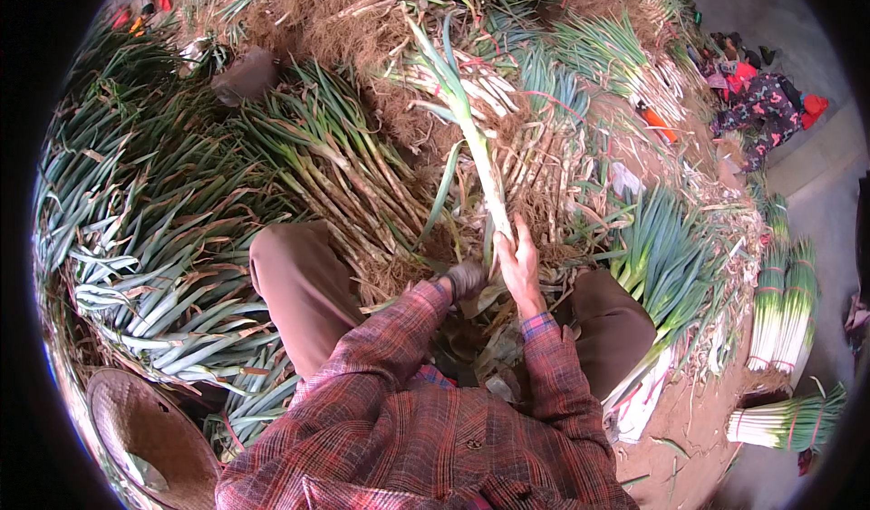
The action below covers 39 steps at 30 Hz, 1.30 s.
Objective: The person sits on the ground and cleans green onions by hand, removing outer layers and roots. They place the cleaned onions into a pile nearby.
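My right hand [520,265] is bare and closed around the lower white shaft of a large green onion [481,153], whose green leaves point up and away from me. Just left of it is my left hand [467,280], in a greyish glove and blurred, low beside a hanging leaf; whether it grips anything cannot be told. Beyond my left knee lies a row of untrimmed green onions [353,190] with brown roots towards me. A fan of cleaner green onions [652,258] rests by my right knee.
A large heap of leafy green onions [156,238] spreads at the left, with a woven conical hat [146,435] below. Tied onion bundles [781,313] stand at the far right. A person in patterned clothing [764,112] is at the upper right, near an orange-handled tool [658,124].
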### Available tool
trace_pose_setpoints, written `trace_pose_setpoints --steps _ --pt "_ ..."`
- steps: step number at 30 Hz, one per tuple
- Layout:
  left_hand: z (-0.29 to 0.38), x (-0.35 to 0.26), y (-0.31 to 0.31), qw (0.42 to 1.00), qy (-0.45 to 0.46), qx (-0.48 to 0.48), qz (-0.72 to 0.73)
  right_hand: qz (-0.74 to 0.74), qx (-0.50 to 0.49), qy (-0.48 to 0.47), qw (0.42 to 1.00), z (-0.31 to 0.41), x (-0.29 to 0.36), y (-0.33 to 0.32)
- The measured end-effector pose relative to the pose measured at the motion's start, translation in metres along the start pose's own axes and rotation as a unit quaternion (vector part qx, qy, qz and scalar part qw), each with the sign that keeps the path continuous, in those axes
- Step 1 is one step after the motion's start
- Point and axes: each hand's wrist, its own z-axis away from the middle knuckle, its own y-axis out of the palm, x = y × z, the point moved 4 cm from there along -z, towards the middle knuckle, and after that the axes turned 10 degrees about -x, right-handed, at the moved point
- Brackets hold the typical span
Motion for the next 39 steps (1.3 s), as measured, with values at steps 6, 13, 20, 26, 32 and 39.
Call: trace_pose_setpoints --steps 6,13,20,26,32,39 --pt "0.033 -0.075 -0.010 0.654 0.060 -0.173 -0.734 0.113 -0.067 -0.116 0.985 0.009 0.017 -0.015" --pt "0.082 -0.225 -0.007 0.897 0.177 0.106 0.392 0.053 -0.007 -0.164 0.985 0.049 0.046 -0.008" --pt "0.120 -0.234 0.029 0.945 0.230 -0.005 0.232 -0.116 -0.015 -0.043 0.992 -0.042 0.099 -0.003" --pt "0.114 -0.245 0.035 0.927 0.248 -0.036 0.278 -0.248 -0.102 -0.045 0.962 -0.071 0.109 0.020" --pt "0.133 -0.300 0.017 0.901 0.352 -0.096 0.233 -0.481 -0.105 0.150 0.858 -0.015 0.077 -0.004" --pt "0.109 -0.299 0.007 0.892 0.330 -0.218 0.217 -0.009 -0.021 -0.080 0.997 0.024 0.085 -0.046"
